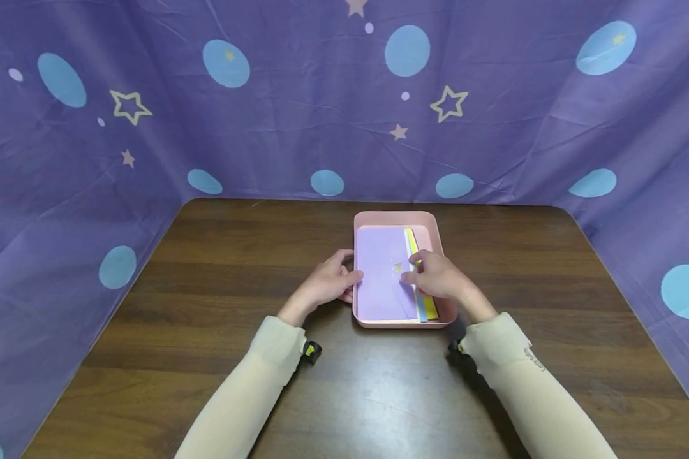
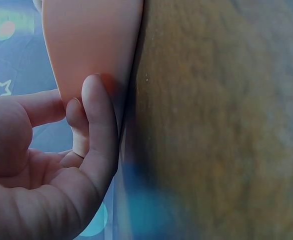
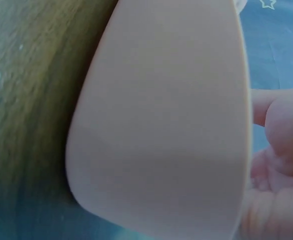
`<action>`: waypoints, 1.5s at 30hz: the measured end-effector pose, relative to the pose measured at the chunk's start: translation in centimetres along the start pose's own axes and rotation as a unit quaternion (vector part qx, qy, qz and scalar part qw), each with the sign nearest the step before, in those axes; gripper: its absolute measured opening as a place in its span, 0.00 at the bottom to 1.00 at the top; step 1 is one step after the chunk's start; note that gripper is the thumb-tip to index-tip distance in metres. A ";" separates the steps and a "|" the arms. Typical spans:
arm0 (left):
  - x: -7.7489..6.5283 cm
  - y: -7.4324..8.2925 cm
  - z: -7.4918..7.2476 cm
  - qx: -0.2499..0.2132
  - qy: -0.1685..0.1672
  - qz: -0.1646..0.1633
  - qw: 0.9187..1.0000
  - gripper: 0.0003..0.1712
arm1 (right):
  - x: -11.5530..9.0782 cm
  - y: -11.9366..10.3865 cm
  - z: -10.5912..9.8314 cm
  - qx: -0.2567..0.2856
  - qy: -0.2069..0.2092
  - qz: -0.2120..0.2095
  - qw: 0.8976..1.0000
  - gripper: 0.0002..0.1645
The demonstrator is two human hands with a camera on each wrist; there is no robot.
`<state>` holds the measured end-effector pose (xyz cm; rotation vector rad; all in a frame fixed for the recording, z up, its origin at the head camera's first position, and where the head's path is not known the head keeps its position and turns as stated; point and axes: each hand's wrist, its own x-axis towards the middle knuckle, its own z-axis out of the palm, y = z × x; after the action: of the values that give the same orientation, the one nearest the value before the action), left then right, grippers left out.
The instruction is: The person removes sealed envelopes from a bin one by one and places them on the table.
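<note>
A pink tray (image 1: 429, 223) lies on the table with a stack of flat paper pieces in it. On top is a purple sheet that looks like an envelope (image 1: 379, 255), with a small yellow mark near its right edge. White, blue and yellow edges (image 1: 430, 309) show from under it on the right. My left hand (image 1: 332, 278) grips the tray's left wall, thumb at the rim and fingers against the outside (image 2: 99, 115). My right hand (image 1: 436, 275) reaches over the right wall, thumb and bent fingers at the purple piece's right edge. The right wrist view hides those fingertips behind the tray wall (image 3: 161, 100).
The tray stands toward the back of a brown wooden table (image 1: 235, 255). A purple curtain (image 1: 293, 95) with blue spots and stars hangs behind and along both sides. Small dark devices (image 1: 311, 350) are worn at both wrists.
</note>
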<state>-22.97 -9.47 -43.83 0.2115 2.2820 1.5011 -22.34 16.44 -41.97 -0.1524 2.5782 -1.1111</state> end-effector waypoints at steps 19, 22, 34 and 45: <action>0.1 0.0 -0.1 0.003 -0.001 0.002 1.000 0.38 | 0.2 0.6 -0.3 0.242 -0.050 0.060 0.967 0.32; 0.0 0.1 -0.1 0.004 -0.002 0.003 1.000 0.39 | 0.2 0.5 -0.4 0.227 -0.048 0.061 0.971 0.32; -0.2 0.1 -0.1 -0.001 0.000 0.004 1.000 0.38 | 0.8 0.6 -0.7 0.202 -0.063 0.075 0.974 0.10; 0.0 0.0 0.0 -0.008 -0.001 0.005 1.000 0.38 | 0.2 0.3 -0.1 0.128 -0.024 0.002 0.991 0.22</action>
<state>-22.98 -9.53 -43.83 0.2201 2.2702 1.5223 -22.58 16.71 -42.20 -0.1097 2.3660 -1.4059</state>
